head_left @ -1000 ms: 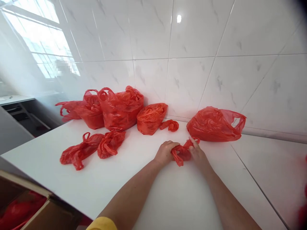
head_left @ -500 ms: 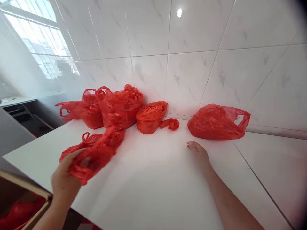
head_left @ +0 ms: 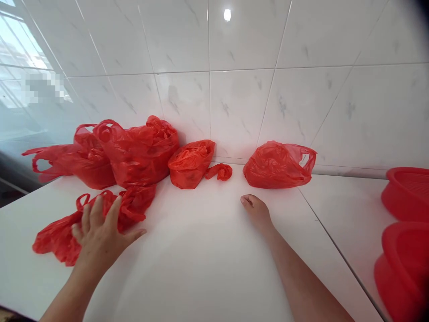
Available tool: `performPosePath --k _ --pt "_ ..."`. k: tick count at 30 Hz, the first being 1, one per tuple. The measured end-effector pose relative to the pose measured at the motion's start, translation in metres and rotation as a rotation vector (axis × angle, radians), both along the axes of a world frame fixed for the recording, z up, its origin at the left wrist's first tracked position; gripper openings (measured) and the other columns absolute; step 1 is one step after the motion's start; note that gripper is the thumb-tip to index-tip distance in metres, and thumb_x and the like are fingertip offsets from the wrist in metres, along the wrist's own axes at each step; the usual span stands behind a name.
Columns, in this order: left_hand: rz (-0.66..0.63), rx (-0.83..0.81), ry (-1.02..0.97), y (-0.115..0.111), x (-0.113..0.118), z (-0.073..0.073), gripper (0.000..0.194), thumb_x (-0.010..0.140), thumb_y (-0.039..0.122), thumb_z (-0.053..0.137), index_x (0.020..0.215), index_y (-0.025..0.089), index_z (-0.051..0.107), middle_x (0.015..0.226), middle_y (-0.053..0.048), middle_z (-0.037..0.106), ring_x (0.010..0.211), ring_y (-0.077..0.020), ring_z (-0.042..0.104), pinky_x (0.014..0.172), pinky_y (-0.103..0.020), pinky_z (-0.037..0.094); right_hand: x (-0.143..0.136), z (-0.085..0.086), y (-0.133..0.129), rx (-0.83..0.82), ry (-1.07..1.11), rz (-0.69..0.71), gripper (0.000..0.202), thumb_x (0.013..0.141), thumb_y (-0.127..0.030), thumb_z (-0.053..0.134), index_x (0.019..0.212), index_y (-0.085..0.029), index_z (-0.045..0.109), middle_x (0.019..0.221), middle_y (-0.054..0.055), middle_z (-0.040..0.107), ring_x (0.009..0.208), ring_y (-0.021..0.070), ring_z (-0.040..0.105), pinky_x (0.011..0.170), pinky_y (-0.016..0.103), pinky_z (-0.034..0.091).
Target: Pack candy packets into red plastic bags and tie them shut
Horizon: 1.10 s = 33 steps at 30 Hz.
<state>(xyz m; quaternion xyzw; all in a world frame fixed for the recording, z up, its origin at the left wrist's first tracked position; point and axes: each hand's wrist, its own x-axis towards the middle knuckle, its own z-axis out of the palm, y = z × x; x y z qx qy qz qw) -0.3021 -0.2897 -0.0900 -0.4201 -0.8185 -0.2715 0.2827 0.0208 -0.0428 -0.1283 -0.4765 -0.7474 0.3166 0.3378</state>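
Bags [head_left: 137,203] of thin red plastic lie in a loose crumpled heap on the white surface [head_left: 201,268], left of the frame. Left hand [head_left: 102,239] is over them, grip wide, fingers fanned, thumb stuck out; nothing seen held, can't tell if it touches the plastic. Right hand [head_left: 258,212] is just right of mid-frame, grip curled into a loose fist; nothing shows in it, inside hidden.

Handling, as judged: light, soft, a bit slippery, could tear if yanked. Best hold is a gathered bunch through the thick folds, or the small loop [head_left: 83,202] poking up at the back; pinching one layer would likely just stretch it.

Around: tall bulging bag [head_left: 140,152] sits right behind the heap and crowds its back side; rounded bag [head_left: 95,167] next to it at left. Going right along the tiled wall [head_left: 241,103]: smaller bag [head_left: 191,165], twisted scrap [head_left: 221,171], handled bag [head_left: 275,165] just behind the right hand. Red tubs [head_left: 389,277] at right edge, well apart. Left hand hides the heap's middle.
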Motion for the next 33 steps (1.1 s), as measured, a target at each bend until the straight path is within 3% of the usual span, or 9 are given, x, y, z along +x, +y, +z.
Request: performPosePath --k 4,7,11,14,19,23,27,30,33 --pt "-0.584 -0.024 -0.004 0.055 0.053 0.026 0.065 0.072 0.045 0.066 0.132 0.037 0.042 0.151 -0.002 0.023 0.135 -0.0327 0.027 0.107 -0.052 0.029 -0.001 0.000 0.001 0.008 0.023 -0.006 0.029 0.082 -0.044 0.042 0.085 -0.025 0.063 0.088 0.001 0.065 0.078 0.0183 0.058 0.069 0.032 0.043" --pt "-0.830 -0.166 -0.244 0.117 0.087 0.022 0.048 0.079 0.041 0.059 0.125 0.033 0.050 0.148 -0.004 0.028 0.133 -0.0282 0.032 0.104 -0.046 0.036 -0.002 -0.001 0.003 0.000 0.033 -0.011 0.025 0.081 -0.041 0.044 0.086 -0.025 0.064 0.091 0.001 0.065 0.081 0.0184 0.058 0.072 0.032 0.043" --pt "-0.798 -0.152 -0.488 0.209 0.113 -0.005 0.053 0.078 0.038 0.061 0.129 0.032 0.048 0.152 -0.005 0.019 0.138 -0.0288 0.021 0.106 -0.045 0.032 -0.001 -0.004 0.005 0.008 0.048 0.003 0.022 0.080 -0.036 0.047 0.088 -0.026 0.064 0.093 0.001 0.066 0.083 0.0183 0.059 0.075 0.032 0.044" --pt "-0.727 -0.122 -0.520 0.252 0.124 -0.026 0.051 0.080 0.037 0.058 0.129 0.023 0.050 0.150 -0.012 0.025 0.136 -0.0340 0.024 0.106 -0.051 0.029 0.000 -0.006 0.006 0.011 0.068 0.021 0.022 0.080 -0.035 0.047 0.090 -0.026 0.064 0.093 0.001 0.065 0.083 0.0178 0.059 0.076 0.032 0.044" --pt "-0.798 -0.102 -0.439 0.254 0.129 -0.043 0.042 0.083 0.023 0.051 0.124 0.020 0.053 0.134 -0.010 0.049 0.128 -0.0255 0.040 0.108 -0.041 0.030 -0.001 -0.008 0.010 0.026 0.113 -0.044 0.028 0.081 -0.036 0.046 0.102 -0.023 0.060 0.105 0.003 0.061 0.084 0.0174 0.058 0.079 0.033 0.045" --pt "-0.793 -0.051 -0.367 0.256 0.130 -0.036 0.054 0.080 0.020 0.055 0.132 0.023 0.042 0.148 -0.009 0.027 0.136 -0.0258 0.026 0.111 -0.041 0.024 -0.003 -0.008 0.011 0.008 0.097 -0.060 0.025 0.081 -0.036 0.046 0.098 -0.024 0.061 0.102 0.003 0.062 0.083 0.0176 0.058 0.080 0.034 0.044" --pt "-0.782 -0.050 -0.344 0.288 0.132 -0.024 0.070 0.075 0.016 0.059 0.139 0.024 0.032 0.153 -0.009 0.013 0.138 -0.0313 0.019 0.110 -0.047 0.021 -0.003 -0.008 0.008 0.011 0.093 -0.047 0.023 0.080 -0.034 0.047 0.094 -0.025 0.062 0.096 0.002 0.064 0.082 0.0177 0.059 0.077 0.033 0.045" --pt "-0.786 -0.087 -0.364 0.310 0.133 -0.024 0.062 0.072 0.014 0.061 0.131 0.021 0.043 0.145 -0.014 0.033 0.131 -0.0339 0.032 0.103 -0.049 0.030 -0.002 -0.009 0.009 0.018 0.101 -0.037 0.023 0.079 -0.033 0.047 0.093 -0.024 0.063 0.093 0.002 0.064 0.082 0.0176 0.059 0.077 0.032 0.045" --pt "-0.820 -0.132 -0.381 0.314 0.132 -0.031 0.026 0.074 0.013 0.057 0.098 0.017 0.064 0.108 -0.013 0.062 0.105 -0.0284 0.054 0.091 -0.044 0.041 -0.002 -0.011 0.012 0.026 0.123 -0.033 0.023 0.079 -0.033 0.048 0.093 -0.023 0.063 0.091 0.002 0.065 0.081 0.0176 0.059 0.077 0.032 0.045"
